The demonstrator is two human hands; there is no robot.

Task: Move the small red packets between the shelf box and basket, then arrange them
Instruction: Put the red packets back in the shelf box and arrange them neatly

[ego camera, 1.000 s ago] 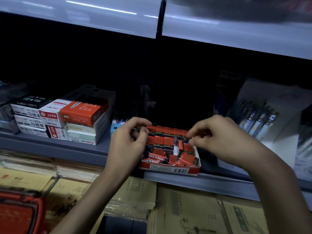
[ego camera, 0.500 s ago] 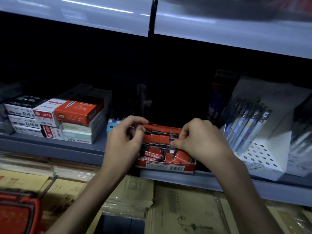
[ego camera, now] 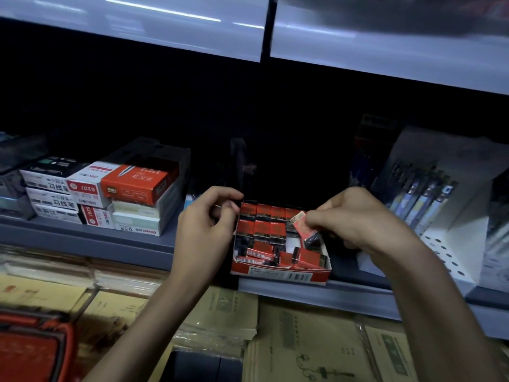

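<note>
An open red shelf box sits at the shelf's front edge and holds several small red packets. Those at the back stand in neat rows; those at the front lie loose. My right hand pinches one small red packet just above the box's right side. My left hand is at the box's back left corner, its curled thumb and fingers pinching the rim there. A red basket shows partly at the bottom left, and its contents are unclear.
Stacked pen cartons stand left of the box. To the right is a white perforated display with pens. Brown paper envelopes lie on the level below. An upper shelf overhangs, leaving the shelf's back dark.
My right hand has come up out of the box's middle, now pinching a red packet over the right side. My left hand has stayed at the box's left corner.
</note>
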